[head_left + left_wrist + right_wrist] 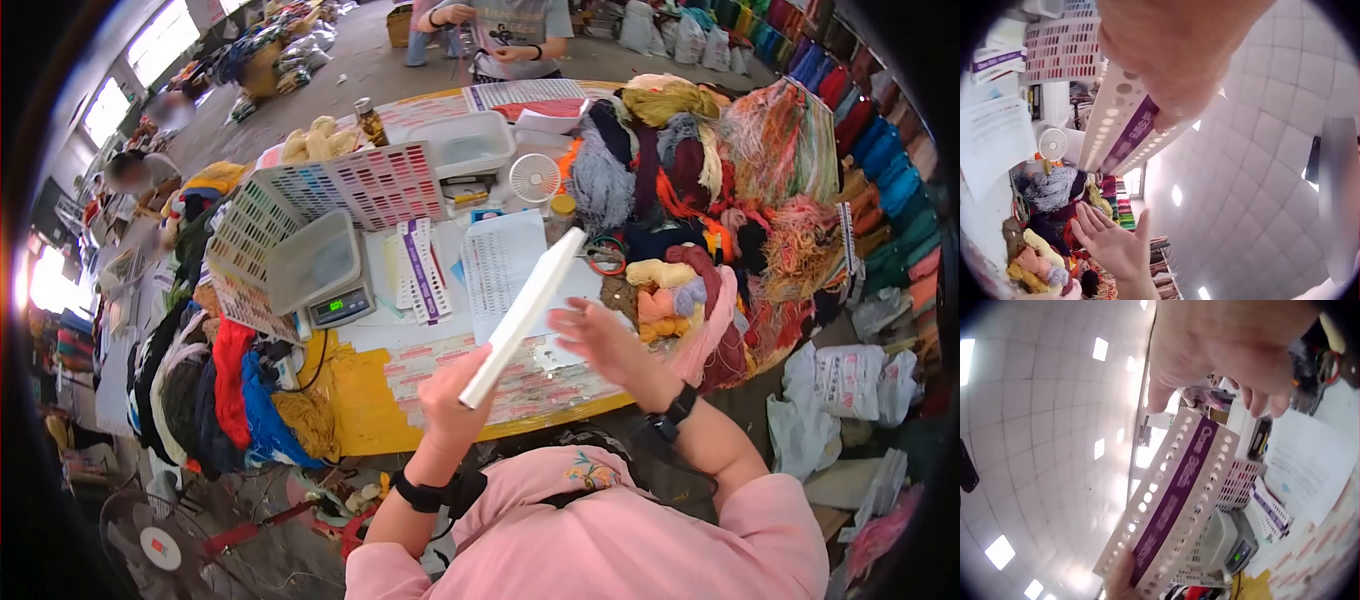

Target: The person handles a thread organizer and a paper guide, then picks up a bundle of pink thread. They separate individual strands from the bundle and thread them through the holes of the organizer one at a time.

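Observation:
My left hand (pixel 452 400) grips the lower end of a stack of white perforated thread cards (pixel 525 315), held tilted above the table and seen edge-on in the head view. The right wrist view shows the front card (pixel 1175 497), with a purple printed band down its middle and a row of round holes along each side. A left finger (pixel 1121 572) lies over its bottom end. To the right of the stack, my right hand (pixel 605 345) is held up with its fingers spread and nothing in them; its palm faces the left wrist camera.
Yarn skeins (pixel 690 280) pile up on the table's right, and more (pixel 235 390) hang at its left. Across the table stand a digital scale (pixel 340 306) with a plastic tub (pixel 315 265), colour charts (pixel 385 185), printed sheets (pixel 500 262), more purple-banded cards (pixel 424 270) and a small fan (pixel 535 178).

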The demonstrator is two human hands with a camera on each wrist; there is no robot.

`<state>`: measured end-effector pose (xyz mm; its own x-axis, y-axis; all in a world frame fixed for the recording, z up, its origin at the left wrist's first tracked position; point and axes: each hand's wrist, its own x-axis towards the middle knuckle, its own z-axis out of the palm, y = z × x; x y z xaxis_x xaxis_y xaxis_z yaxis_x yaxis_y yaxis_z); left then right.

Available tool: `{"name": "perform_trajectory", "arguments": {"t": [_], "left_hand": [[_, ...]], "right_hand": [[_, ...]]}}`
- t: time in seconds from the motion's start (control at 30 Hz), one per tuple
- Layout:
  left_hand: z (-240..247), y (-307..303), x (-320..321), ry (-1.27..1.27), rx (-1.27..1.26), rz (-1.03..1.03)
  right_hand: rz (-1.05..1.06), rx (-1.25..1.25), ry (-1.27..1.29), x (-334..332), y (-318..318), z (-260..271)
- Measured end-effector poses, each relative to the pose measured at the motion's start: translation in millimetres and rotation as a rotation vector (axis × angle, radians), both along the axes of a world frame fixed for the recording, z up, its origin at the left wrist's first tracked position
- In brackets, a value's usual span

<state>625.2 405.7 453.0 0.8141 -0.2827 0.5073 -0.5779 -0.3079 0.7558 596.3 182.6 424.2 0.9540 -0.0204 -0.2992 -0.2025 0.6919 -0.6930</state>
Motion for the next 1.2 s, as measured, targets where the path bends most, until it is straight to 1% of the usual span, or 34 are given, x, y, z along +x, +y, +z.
{"name": "perform_trajectory", "arguments": {"t": [0.03, 0.07, 0.13, 0.17, 0.2, 0.23, 0.3, 0.37, 0.4, 0.47, 0.5, 0.53, 0.57, 0.6, 0.63, 0.67, 0.7, 0.77, 0.8, 0.83, 0.9, 0.93, 0.97, 1.0, 1.03, 1.07, 1.13, 1.17, 1.2], "left_hand": [[-1, -8, -2, -0.158, 0.052, -0.026], [-1, -19, -3, -0.290, 0.015, -0.153], [-6, -35, -13, -0.194, 0.043, -0.114], [-7, -43, -17, -0.148, 0.056, -0.090], [-5, -51, -17, -0.071, 0.017, -0.076], [-5, -57, -18, -0.068, 0.021, -0.082], [-6, -69, -22, -0.063, 0.032, -0.086], [-13, -79, -21, -0.030, 0.036, -0.016], [-18, -85, -20, -0.018, 0.036, 0.022], [-34, -96, -22, 0.547, -0.260, 0.001], [-43, -97, -22, 0.826, -0.411, -0.010], [-46, -90, -21, 1.140, -0.419, -0.276], [-47, -90, -24, 1.318, -0.695, -0.471], [-35, -97, -33, 1.482, -0.976, -0.673], [-29, -103, -40, 1.632, -1.264, -0.882], [-42, -108, -38, 1.553, -1.556, -1.068], [-35, -107, -32, 1.531, -1.516, -1.062], [-14, -107, -21, 1.486, -1.449, -1.054], [7, -113, -25, 1.438, -1.465, -0.922], [20, -114, -27, 1.416, -1.412, -0.805], [33, -111, -29, 1.368, -1.302, -0.571], [26, -108, -23, 1.304, -1.322, -0.623], [26, -107, -21, 1.250, -1.326, -0.551], [28, -107, -18, 1.197, -1.330, -0.481], [28, -104, -16, 1.144, -1.332, -0.411], [18, -94, -9, 1.098, -1.236, -0.441], [5, -88, -1, 1.042, -1.015, -0.232], [2, -88, 0, 1.017, -0.904, -0.123], [2, -90, -1, 0.977, -0.797, -0.061]], "right_hand": [[0.052, 0.175, -0.081, 1, 12, 4], [0.040, 0.200, -0.071, 5, 16, 8], [0.017, 0.254, -0.046, 9, 12, 13], [-0.039, 0.274, -0.048, 8, 7, 9], [-0.095, 0.296, -0.054, 10, 2, 4], [-0.152, 0.321, -0.062, 10, -2, 1], [-0.201, 0.260, -0.042, 6, -14, 1], [-0.231, 0.162, -0.048, 8, -25, 2], [-0.276, 0.076, -0.102, 10, -30, 5], [-0.361, -0.098, -0.222, 17, -38, 19], [-0.382, -0.253, -0.324, 20, -40, 25], [-0.407, -0.406, -0.424, 20, -39, 30], [-0.436, -0.558, -0.522, 20, -37, 36], [-0.437, -0.623, -0.642, 18, -33, 45], [-0.377, -0.726, -0.753, 14, -31, 55], [-0.288, -0.809, -0.841, 9, -32, 71], [-0.198, -0.896, -0.927, 6, -33, 83], [-0.120, -0.831, -0.979, 10, -27, 80], [-0.151, -0.787, -1.057, 11, -24, 87], [-0.179, -0.741, -1.134, 11, -22, 95], [-0.156, -0.674, -1.059, 0, -26, 113], [-0.169, -0.746, -1.015, -2, -29, 113], [-0.180, -0.818, -0.971, -3, -32, 112], [-0.231, -0.882, -0.849, -9, -31, 88], [-0.280, -0.944, -0.724, -9, -30, 53], [-0.271, -0.628, -0.612, -5, -42, 24], [-0.301, -0.183, -0.388, -5, -49, 21], [-0.348, -0.048, -0.278, -7, -54, 22], [-0.399, 0.087, -0.167, -10, -54, 28]]}}
